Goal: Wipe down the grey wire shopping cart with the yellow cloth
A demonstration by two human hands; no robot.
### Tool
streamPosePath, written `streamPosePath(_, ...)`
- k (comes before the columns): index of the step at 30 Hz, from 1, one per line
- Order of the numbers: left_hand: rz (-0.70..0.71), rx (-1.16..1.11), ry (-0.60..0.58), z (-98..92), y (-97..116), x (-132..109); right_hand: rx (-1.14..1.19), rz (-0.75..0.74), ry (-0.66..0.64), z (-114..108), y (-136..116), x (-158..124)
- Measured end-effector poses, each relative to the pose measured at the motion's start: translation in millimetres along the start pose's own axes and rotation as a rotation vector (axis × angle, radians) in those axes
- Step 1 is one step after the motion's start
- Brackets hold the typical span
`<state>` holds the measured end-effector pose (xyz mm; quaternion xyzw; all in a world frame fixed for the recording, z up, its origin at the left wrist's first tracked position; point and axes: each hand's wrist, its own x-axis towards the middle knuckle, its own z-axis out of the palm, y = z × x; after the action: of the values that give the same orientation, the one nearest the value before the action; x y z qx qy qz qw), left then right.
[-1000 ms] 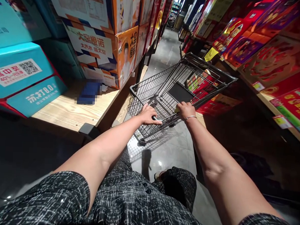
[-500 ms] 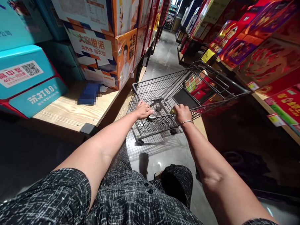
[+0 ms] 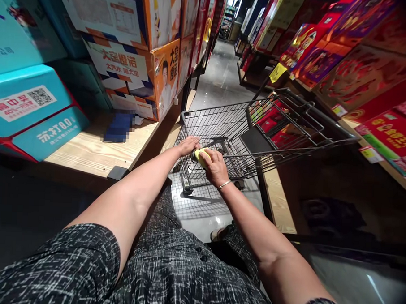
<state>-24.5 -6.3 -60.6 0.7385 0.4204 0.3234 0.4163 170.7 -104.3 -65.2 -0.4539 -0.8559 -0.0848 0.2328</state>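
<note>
A pale wooden shelf (image 3: 88,149) crossed the left of the frame, below orange-and-white cartons (image 3: 121,67). A black wire shopping cart (image 3: 255,140) stood slanted from the centre towards the right, its end rim nearest the person. Smaller than these was the turquoise box (image 3: 30,108) at the far left. The left hand (image 3: 189,146) lay at the cart's near left corner; whether its fingers closed around the rim could not be told. Just beside it, the right hand (image 3: 216,168) grasped a yellow cloth (image 3: 202,156) at the rim, near the frame's centre, a thin bracelet (image 3: 224,184) circling the wrist
</note>
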Motion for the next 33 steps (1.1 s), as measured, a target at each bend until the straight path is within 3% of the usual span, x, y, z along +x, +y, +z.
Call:
streamPosePath(3,0.019,-0.034,-0.038,-3.8,-5,0,-0.06,-0.01,-0.008,-12,34,-14)
streamPosePath(6,0.03,-0.07,-0.055,-5.1,-10,0,-0.133,0.133,0.057,-28,70,-26)
streamPosePath(8,0.03,-0.083,-0.055,-4.9,-13,1,-0.164,0.212,0.133,-34,80,-27)
streamPosePath(12,0.063,-0.073,-0.094,-4.8,-16,1,-0.107,0.142,0.256,-22,50,-16)
streamPosePath(16,0.048,-0.025,-0.042,-4.3,-13,-3,-0.009,-0.042,0.26,21,-5,-12)
streamPosePath(21,0.039,0.024,-0.076,-3.9,-8,-7,0.039,0.047,0.038,67,-31,-29)
streamPosePath(25,0.028,0.037,-0.075,-4.5,-7,-6,0.018,0.057,-0.393,85,-29,-50)
streamPosePath(27,0.016,0.055,-0.08,-4.7,-6,-6,0.005,0.02,-0.547,93,-27,-61)
streamPosePath(33,-0.002,0.159,-0.09,-6.1,2,-6,0.027,-0.084,-0.604,101,-19,-71)
